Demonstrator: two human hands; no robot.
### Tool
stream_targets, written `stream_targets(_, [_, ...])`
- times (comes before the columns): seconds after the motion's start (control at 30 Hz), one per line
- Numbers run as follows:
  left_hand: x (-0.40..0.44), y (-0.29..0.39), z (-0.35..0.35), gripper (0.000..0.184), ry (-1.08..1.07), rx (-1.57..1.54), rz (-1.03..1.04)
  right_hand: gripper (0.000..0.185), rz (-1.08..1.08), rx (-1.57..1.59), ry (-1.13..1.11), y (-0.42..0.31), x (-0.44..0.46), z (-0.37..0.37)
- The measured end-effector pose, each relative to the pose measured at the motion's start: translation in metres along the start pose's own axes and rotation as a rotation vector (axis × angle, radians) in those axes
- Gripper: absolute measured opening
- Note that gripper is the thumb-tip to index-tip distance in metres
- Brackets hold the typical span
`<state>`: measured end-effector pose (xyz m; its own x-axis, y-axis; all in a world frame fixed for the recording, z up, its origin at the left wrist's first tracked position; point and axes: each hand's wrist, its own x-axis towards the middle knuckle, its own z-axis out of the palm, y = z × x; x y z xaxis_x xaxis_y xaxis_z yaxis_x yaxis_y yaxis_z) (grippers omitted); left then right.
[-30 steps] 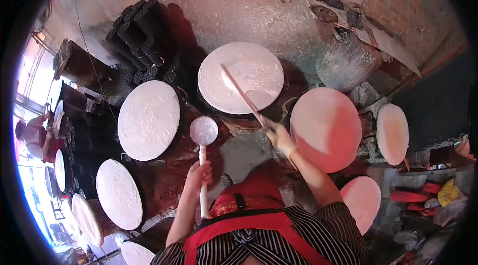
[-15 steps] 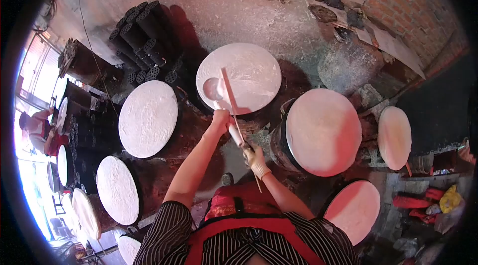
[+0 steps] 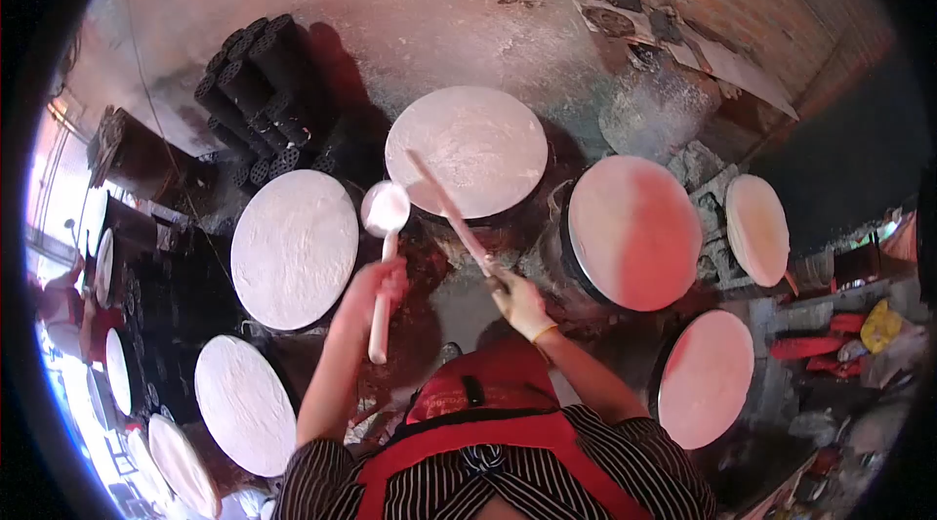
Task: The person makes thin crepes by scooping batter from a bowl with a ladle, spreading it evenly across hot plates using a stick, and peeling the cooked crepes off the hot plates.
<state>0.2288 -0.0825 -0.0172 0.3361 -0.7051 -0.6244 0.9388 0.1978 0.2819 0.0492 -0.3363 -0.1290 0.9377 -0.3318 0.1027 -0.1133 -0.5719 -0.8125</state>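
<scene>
My left hand [image 3: 383, 279] is closed around the handle of a ladle [image 3: 387, 208], whose bowl looks white inside. That bowl is in front of the gap between the back round griddle [image 3: 478, 144] and the left round griddle [image 3: 296, 249]. Both griddles are covered with a white layer. In a light glove, my right hand [image 3: 522, 303] grips a long flat wooden stick [image 3: 447, 205]. The stick slants up and left, its far end in front of the back griddle; whether it touches the white layer I cannot tell.
More white-topped round griddles stand around me, including one on the right [image 3: 634, 232] and one at lower left [image 3: 246, 405]. Black perforated briquettes [image 3: 259, 81] are stacked by the wall. Another person [image 3: 66, 310] is at far left. Red and yellow items [image 3: 849, 334] lie at right.
My hands have moved apart. The ladle has swung left and down, away from the back griddle, and the stick has tilted further left. My view has shifted slightly.
</scene>
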Motion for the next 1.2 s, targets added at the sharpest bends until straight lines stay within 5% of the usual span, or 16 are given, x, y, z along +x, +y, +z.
stream_targets(0.1, [-0.031, -0.055, -0.026, 0.01, 0.214, 0.156, 0.158, 0.048, 0.331, 0.358, 0.414, 0.04, 0.003, -0.013])
stream_targets(0.13, [-0.033, -0.069, -0.046, 0.011, 0.215, 0.083, 0.095, 0.045, 0.054, -0.184, 0.664, 0.035, -0.004, -0.013])
stream_targets(0.17, [-0.03, -0.083, -0.072, 0.012, 0.219, 0.011, 0.032, 0.035, 0.293, -0.067, 0.437, 0.009, -0.025, -0.017])
stream_targets(0.23, [-0.017, -0.106, -0.125, 0.015, 0.147, -0.172, -0.134, 0.034, 0.268, -0.118, 0.134, -0.005, -0.067, 0.006])
stream_targets(0.3, [-0.027, -0.118, -0.103, 0.016, 0.194, -0.399, -0.228, 0.034, 0.289, 0.236, 0.091, -0.023, -0.096, 0.026])
stream_targets(0.37, [-0.023, -0.132, -0.102, 0.015, 0.26, -0.486, -0.37, 0.037, 0.186, 0.041, 0.191, -0.016, -0.1, 0.019])
stream_targets(0.4, [-0.021, -0.139, -0.103, 0.014, 0.131, -0.541, -0.406, 0.04, 0.078, -0.152, 0.259, -0.011, -0.107, 0.012])
stream_targets(0.5, [-0.009, -0.144, -0.077, 0.013, 0.199, -0.514, -0.434, 0.049, 0.116, -0.301, 0.403, 0.009, -0.087, -0.05])
stream_targets(0.63, [0.02, -0.153, -0.037, 0.016, 0.187, -0.383, -0.357, 0.07, 0.165, -0.841, 0.281, 0.065, -0.059, -0.125])
stream_targets(0.77, [0.032, -0.161, 0.036, 0.017, 0.084, -0.458, -0.265, 0.07, 0.255, -0.778, 0.185, 0.063, -0.016, -0.169])
stream_targets(1.0, [0.06, -0.16, 0.107, 0.009, -0.03, -0.461, -0.284, 0.022, 0.242, -0.653, 0.155, 0.107, 0.025, -0.216])
stream_targets(1.07, [0.075, -0.152, 0.119, 0.006, -0.043, -0.32, -0.27, 0.022, 0.295, -0.67, 0.396, 0.112, 0.041, -0.268])
stream_targets(1.1, [0.084, -0.15, 0.127, 0.005, -0.022, -0.275, -0.252, 0.025, 0.076, -0.715, 0.505, 0.121, 0.044, -0.31])
stream_targets(1.13, [0.092, -0.147, 0.135, 0.004, 0.009, -0.274, -0.262, 0.025, 0.226, -0.383, 0.556, 0.016, 0.029, -0.384])
stream_targets(1.2, [0.112, -0.141, 0.15, 0.004, 0.017, -0.276, -0.276, 0.017, 0.376, -0.403, 0.698, 0.122, 0.047, -0.47])
